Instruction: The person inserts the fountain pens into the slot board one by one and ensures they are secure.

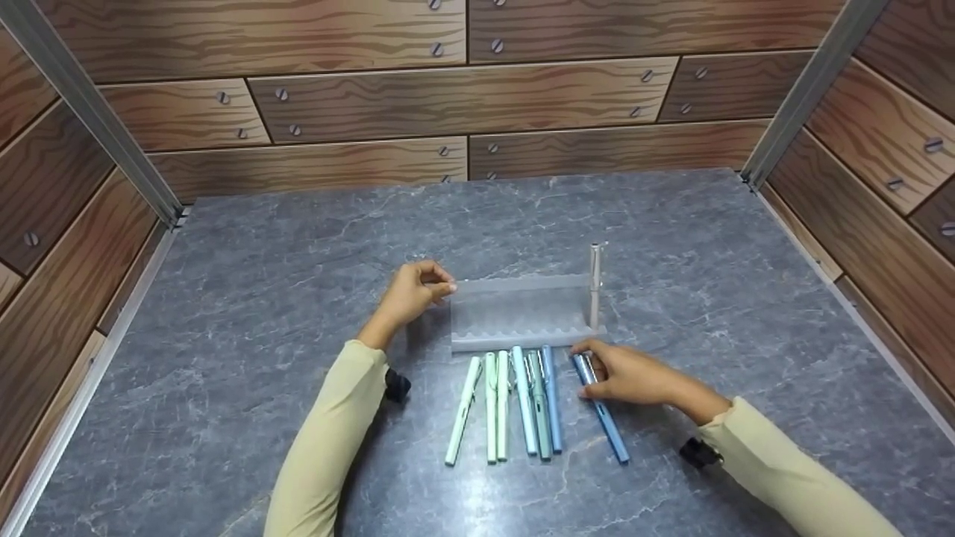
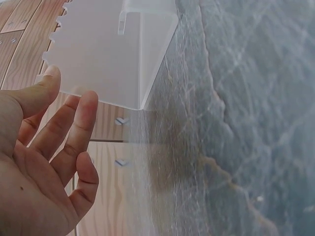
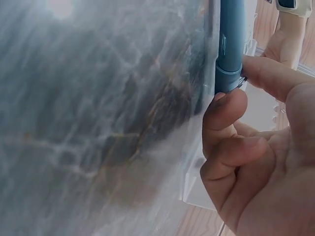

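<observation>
A frosted clear pen rack (image 1: 515, 309) with notched edges stands mid-table. My left hand (image 1: 412, 292) pinches its upper left corner between thumb and fingertips; in the left wrist view the thumb lies at the notched edge of the rack (image 2: 103, 54). My right hand (image 1: 634, 375) grips a dark blue fountain pen (image 1: 613, 434) near its cap, thumb on one side and fingers on the other. That blue pen (image 3: 230, 44) lies along the tabletop, its cap end partly hidden by fingers. A pale pen (image 1: 595, 291) stands upright at the rack's right end.
In front of the rack lie several pens side by side: light green pens (image 1: 491, 418) on the left, a pale blue one (image 1: 524, 410), a teal one (image 1: 540, 418) and a blue one (image 1: 552, 410). Wood-patterned walls (image 1: 358, 112) surround the grey marbled table (image 1: 298, 246).
</observation>
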